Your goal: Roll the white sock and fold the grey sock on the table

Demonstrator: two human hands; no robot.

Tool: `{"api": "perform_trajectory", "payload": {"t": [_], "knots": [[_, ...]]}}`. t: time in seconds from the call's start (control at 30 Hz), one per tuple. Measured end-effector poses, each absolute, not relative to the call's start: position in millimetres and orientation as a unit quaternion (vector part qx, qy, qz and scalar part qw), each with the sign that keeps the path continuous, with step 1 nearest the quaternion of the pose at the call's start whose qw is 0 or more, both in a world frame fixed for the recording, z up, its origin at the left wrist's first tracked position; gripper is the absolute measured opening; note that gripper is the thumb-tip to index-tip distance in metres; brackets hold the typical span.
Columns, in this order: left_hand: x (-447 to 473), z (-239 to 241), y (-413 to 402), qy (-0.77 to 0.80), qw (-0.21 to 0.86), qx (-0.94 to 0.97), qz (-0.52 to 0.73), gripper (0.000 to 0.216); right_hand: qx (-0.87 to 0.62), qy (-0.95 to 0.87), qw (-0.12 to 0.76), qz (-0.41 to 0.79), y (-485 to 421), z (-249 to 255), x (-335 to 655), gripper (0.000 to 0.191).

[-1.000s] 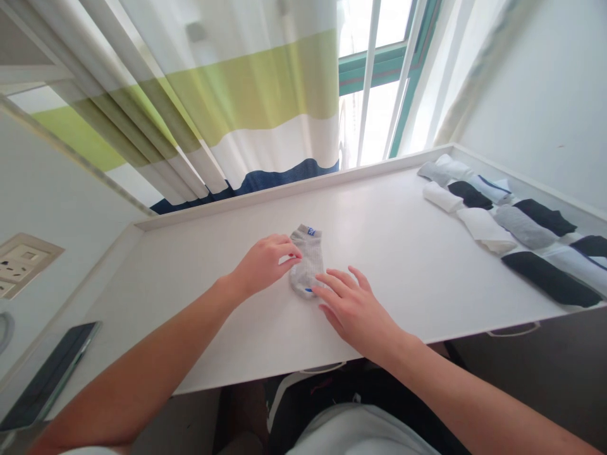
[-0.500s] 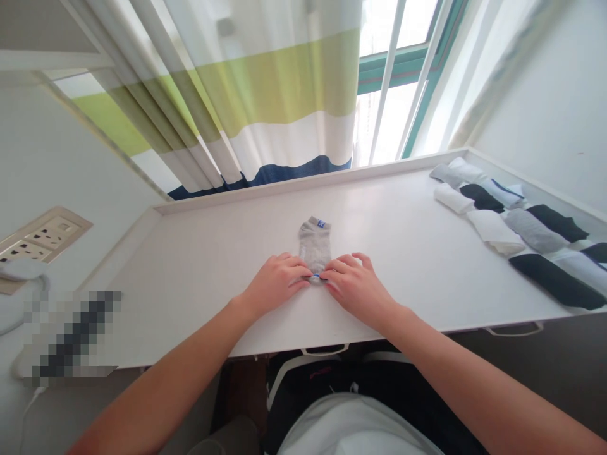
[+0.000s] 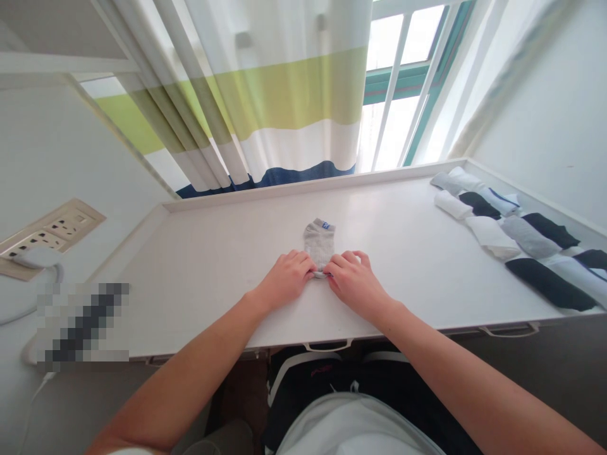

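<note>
A grey ankle sock (image 3: 320,243) with a blue mark at its cuff lies flat on the white desk (image 3: 213,253). Its cuff points away from me, and the near end is rolled over into a small fold. My left hand (image 3: 289,278) pinches the left side of that fold, fingers closed. On the right side, my right hand (image 3: 355,278) grips the same fold between thumb and fingers. The fingertips cover both ends of the roll.
Several rolled socks in white, grey and black, among them a black one (image 3: 547,283), line the desk's right side. A raised rim (image 3: 265,191) runs along the back, below a striped curtain (image 3: 294,95). Wall sockets (image 3: 52,237) and a pixelated object (image 3: 88,325) are at the left.
The sock's near end has been turned over into a roll, and both hands have moved slightly farther along the sock. The view has shifted a little.
</note>
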State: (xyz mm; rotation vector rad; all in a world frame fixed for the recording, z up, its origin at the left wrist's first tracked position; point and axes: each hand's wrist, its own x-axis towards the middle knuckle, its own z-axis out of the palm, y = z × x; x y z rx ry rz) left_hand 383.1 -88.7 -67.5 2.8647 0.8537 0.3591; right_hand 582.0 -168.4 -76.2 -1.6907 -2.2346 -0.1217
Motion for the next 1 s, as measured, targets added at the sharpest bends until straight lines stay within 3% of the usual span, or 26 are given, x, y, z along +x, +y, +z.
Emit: {"api": "perform_trajectory", "payload": {"t": [0.17, 0.3, 0.43, 0.73, 1.0], "knots": [[381.2, -64.6, -88.2, 0.266, 0.073, 0.951, 0.140, 0.022, -0.600, -0.781, 0.170, -0.029, -165.9, -80.2, 581.3, 0.020], [382.6, -65.6, -86.7, 0.258, 0.026, 0.956, 0.135, 0.011, -0.598, -0.780, 0.180, -0.026, -164.9, -83.9, 581.7, 0.021], [383.2, -68.4, -86.4, 0.246, 0.000, 0.960, 0.133, 0.019, -0.600, -0.778, 0.187, -0.012, -166.4, -83.9, 581.9, 0.020], [386.9, -71.8, -88.6, 0.280, 0.065, 0.946, 0.146, 0.020, -0.572, -0.784, 0.237, -0.035, -170.4, -80.3, 583.5, 0.010], [384.0, -67.8, -89.6, 0.271, 0.077, 0.947, 0.152, 0.016, -0.573, -0.787, 0.224, -0.041, -168.1, -82.7, 582.4, 0.025]]}}
